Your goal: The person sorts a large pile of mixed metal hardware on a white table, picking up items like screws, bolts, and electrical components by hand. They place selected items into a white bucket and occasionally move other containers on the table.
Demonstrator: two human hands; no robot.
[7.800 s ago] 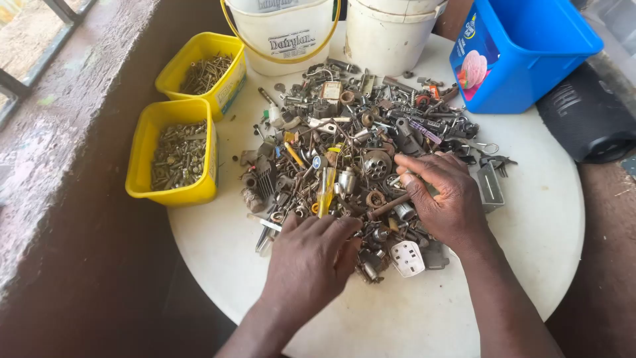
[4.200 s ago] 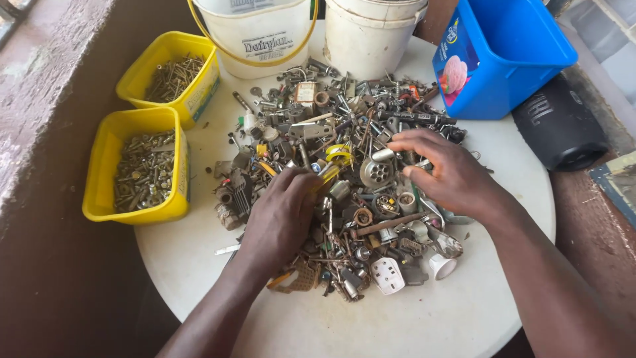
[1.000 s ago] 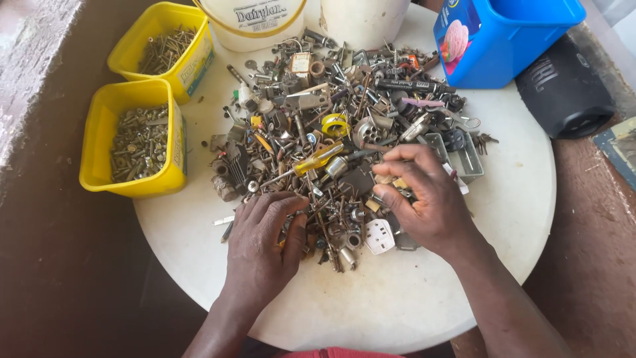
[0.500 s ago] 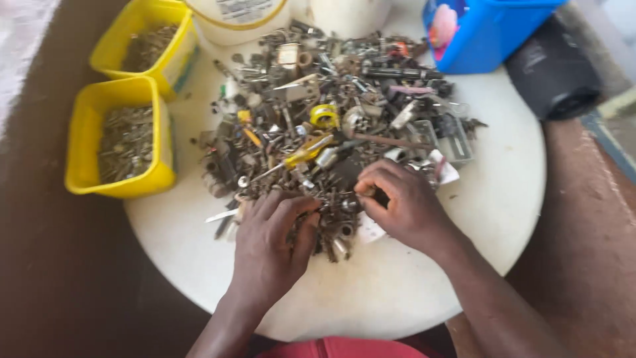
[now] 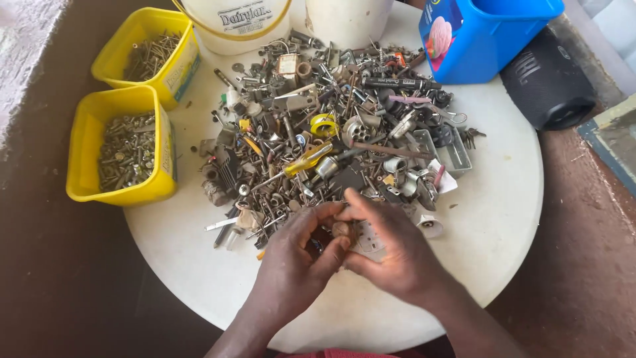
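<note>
Where hands meet at near edge of scrap-metal pile (image 5: pixel 331 139), small round brownish part (image 5: pixel 340 229) pinched between left hand (image 5: pixel 295 262) and right hand (image 5: pixel 391 248), fingers curled narrow, above white round table (image 5: pixel 490 219).

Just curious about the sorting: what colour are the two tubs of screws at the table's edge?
Both tubs are bright yellow, clearest in the head view.

Yellow tubs (image 5: pixel 86 142) — blue bin (image 5: pixel 487 40), white table (image 5: pixel 490 225)
</note>
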